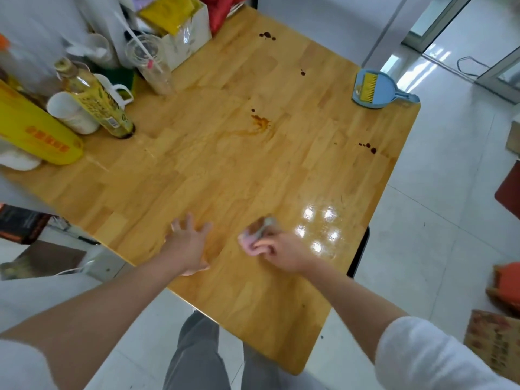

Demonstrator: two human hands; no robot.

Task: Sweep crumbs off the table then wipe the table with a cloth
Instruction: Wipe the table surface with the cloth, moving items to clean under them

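- Head view: a wooden table (197, 170) fills the middle of the picture, seen from above, with the person's two bare forearms reaching onto its near part.
- The right hand (277, 253) has its fingers curled round a small bunched cloth (257, 233), pinkish with a grey edge, and holds it down on the table; the grip is narrow and full of cloth.
- The cloth lies on the near part of the table, just left of a patch of bright glare (319, 229) on the wood.
- The left hand (188, 243) lies flat on the table just left of the cloth and apart from it, fingers spread wide and holding nothing.
- An orange-brown smear (260, 125) sits on the table well beyond the cloth, near the table's middle.
- Dark drops (368, 147) lie beyond the cloth toward the table's right edge; more dark drops (267, 35) lie at its far edge.
- A blue dustpan (375, 90) with a yellow comb-like piece on it rests on the table's far right corner, well apart from the cloth.
- At the table's left side stand a bottle with a yellow label (97, 101), a clear plastic cup (150, 64) with a straw, a white mug (119, 92) and a white box (185, 43).
- A yellow package (36, 130) lies at the table's left edge.
- Grey trousers (197, 356) show below the table's near corner, over a pale tiled floor (422, 220).
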